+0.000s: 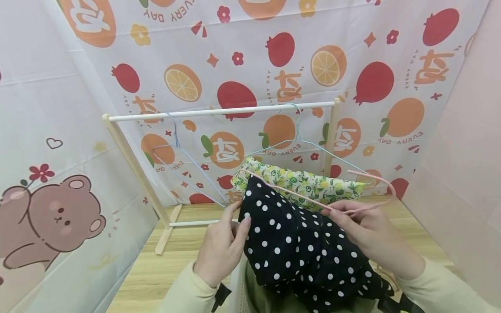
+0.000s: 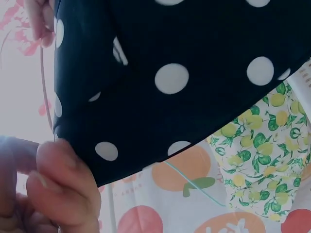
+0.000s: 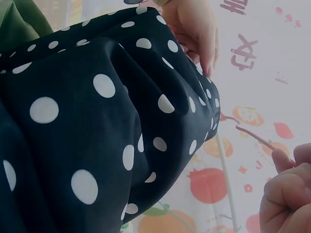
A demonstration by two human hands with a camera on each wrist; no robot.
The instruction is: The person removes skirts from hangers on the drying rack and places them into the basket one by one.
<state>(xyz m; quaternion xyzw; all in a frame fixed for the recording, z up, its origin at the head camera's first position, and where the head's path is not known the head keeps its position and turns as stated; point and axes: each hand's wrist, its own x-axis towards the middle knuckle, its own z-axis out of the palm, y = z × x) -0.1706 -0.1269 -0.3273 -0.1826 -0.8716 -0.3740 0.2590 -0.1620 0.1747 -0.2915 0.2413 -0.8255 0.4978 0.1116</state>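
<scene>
A black garment with white polka dots [image 1: 289, 250] hangs in folds between my hands; its exact kind cannot be told. At its upper left edge, my left hand [image 1: 219, 245] pinches the cloth between thumb and fingers. The right hand [image 1: 372, 234] grips a pink hanger [image 1: 392, 189] near the base of its hook. One arm of this hanger runs left along the garment's top edge, and its tip reaches the cloth near the left hand. In the left wrist view, the left fingers [image 2: 68, 179] are at the corner of the dotted cloth [image 2: 141, 107].
Behind stands a clothes rack with a white rail [image 1: 219, 111]. A bare blue hanger [image 1: 177, 139] and a teal hanger [image 1: 298, 130] hang there; a lemon-print garment [image 1: 313, 180] is on the teal one. Below, a white basket [image 1: 236, 282] holds green cloth [image 1: 258, 291] on the wooden table [image 1: 137, 278].
</scene>
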